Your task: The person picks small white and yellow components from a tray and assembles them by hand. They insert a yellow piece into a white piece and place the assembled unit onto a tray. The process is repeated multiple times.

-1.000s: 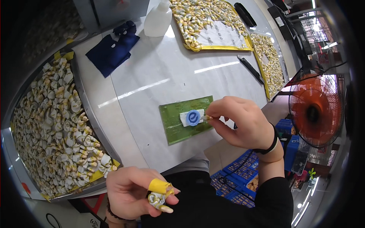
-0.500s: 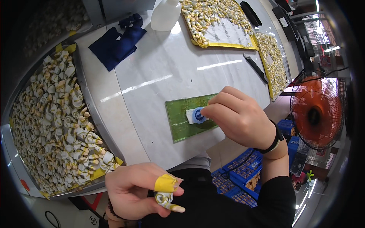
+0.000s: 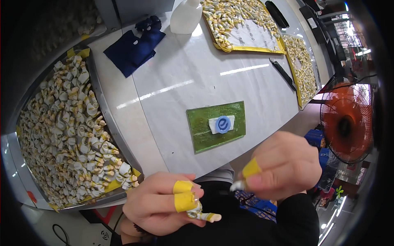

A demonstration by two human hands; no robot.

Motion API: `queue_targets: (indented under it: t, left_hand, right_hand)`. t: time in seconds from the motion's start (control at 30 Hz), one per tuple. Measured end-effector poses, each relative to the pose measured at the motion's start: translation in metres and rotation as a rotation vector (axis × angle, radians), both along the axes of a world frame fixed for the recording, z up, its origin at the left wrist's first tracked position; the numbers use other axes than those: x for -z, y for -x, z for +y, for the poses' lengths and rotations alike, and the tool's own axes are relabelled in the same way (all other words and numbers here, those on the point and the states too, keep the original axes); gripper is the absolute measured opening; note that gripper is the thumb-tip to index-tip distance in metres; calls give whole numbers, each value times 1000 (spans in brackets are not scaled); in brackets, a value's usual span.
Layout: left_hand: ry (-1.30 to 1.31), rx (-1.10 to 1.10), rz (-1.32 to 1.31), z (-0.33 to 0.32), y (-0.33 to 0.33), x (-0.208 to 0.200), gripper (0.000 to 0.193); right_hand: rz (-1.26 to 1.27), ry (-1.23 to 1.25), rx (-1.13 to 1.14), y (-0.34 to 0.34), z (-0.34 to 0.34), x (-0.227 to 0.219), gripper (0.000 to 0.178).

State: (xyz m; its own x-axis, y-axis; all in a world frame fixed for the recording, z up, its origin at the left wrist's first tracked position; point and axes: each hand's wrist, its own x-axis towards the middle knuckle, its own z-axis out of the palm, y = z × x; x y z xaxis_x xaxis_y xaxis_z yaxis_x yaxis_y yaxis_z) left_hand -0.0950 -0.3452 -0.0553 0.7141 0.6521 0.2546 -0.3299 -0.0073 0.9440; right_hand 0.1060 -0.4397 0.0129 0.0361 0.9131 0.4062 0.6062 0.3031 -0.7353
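Note:
My left hand, low in the middle, has yellow tape round two fingertips. It pinches a small painted figure piece, white and yellow with a flesh-coloured tip. To its right, my right hand is blurred by motion, yellow tape on one fingertip. Between its thumb and finger is a small whitish piece, too smeared to name. Beyond both hands, a small round blue cup sits on a white pad upon a green glass-like plate.
At left stands a metal tray heaped with similar pieces. Two yellow-edged trays of pieces lie at the far right, near a black-handled knife. A white bottle, dark blue cloth and orange fan surround the table.
My right hand has moved from the blue cup down toward my left hand, uncovering the cup and plate. The left hand still holds its piece, and the view has shifted slightly.

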Motion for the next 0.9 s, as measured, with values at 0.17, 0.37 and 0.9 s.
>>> queue_targets:
  t: [0.17,0.37,0.9]
  left_hand:
    - [21,-40,-58,-3,-2,-6,29]
    - [23,-36,-62,-3,-3,-6,29]
    - [-189,4,96,2,-2,-19,29]
  right_hand:
    - [142,-92,-87,12,7,6,21]
    - [75,-96,-92,17,7,4,17]
    - [82,71,-241,12,17,-7,19]
